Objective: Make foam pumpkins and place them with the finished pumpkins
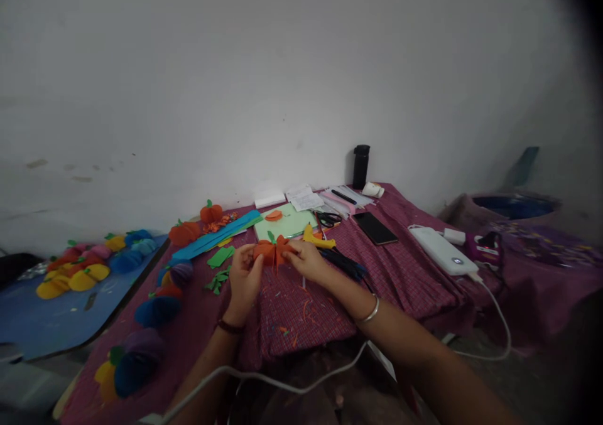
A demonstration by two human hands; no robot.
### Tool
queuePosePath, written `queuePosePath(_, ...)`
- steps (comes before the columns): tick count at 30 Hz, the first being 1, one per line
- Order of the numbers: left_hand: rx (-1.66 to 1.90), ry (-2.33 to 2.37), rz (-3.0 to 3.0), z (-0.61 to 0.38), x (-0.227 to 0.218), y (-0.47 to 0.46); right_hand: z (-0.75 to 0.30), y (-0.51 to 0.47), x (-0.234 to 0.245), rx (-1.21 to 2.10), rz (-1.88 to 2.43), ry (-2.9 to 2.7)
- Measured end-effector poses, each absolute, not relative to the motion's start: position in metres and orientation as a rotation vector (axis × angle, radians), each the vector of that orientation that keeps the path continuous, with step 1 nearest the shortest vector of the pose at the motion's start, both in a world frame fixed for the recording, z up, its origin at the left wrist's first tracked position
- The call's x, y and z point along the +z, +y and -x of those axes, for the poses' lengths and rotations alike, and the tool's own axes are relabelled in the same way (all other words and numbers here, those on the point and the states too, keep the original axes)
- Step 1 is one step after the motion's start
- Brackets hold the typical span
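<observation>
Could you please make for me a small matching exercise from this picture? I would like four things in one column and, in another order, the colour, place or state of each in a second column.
Column 1
1. Black bottle
2. Smartphone
3. Power bank
4. Central orange paper pumpkin

Column 2
A. White
B. Held between the left hand and the right hand
C. Lies flat, its dark screen facing up
D. Stands upright near the wall

Right pairs: 1-D, 2-C, 3-A, 4-B
</observation>
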State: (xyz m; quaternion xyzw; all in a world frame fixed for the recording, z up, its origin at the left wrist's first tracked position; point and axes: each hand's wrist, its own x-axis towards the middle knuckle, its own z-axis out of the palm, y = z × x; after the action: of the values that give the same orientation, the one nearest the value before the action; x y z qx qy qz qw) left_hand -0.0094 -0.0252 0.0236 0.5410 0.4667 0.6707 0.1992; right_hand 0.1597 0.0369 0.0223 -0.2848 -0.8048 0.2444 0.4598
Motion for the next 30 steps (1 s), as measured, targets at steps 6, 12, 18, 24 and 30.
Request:
queuePosePath(6,1.817,1.349,-1.890,0.011,0.028,-0.028,-0.159,0.040,0.017,0.548,0.736,-1.992)
queuePosePath(12,1.668,1.306,-2.040,0.013,0.029,-0.031,-0.159,0.039,0.017,0.534,0.773,-2.012)
queuePosePath(18,1.661,1.421,-2.030,0.013,0.024,-0.025,-0.159,0.039,0.018,0.506,0.767,-2.014)
queuePosePath(24,1.624,1.435,-1.977,0.013,0.024,-0.023,-0.159,0.039,0.014,0.491,0.752,-2.002)
queuePosePath(30,1.599,1.491,-2.084,0.016,0.014,-0.014,-0.159,0.032,0.019,0.507,0.705,-2.002)
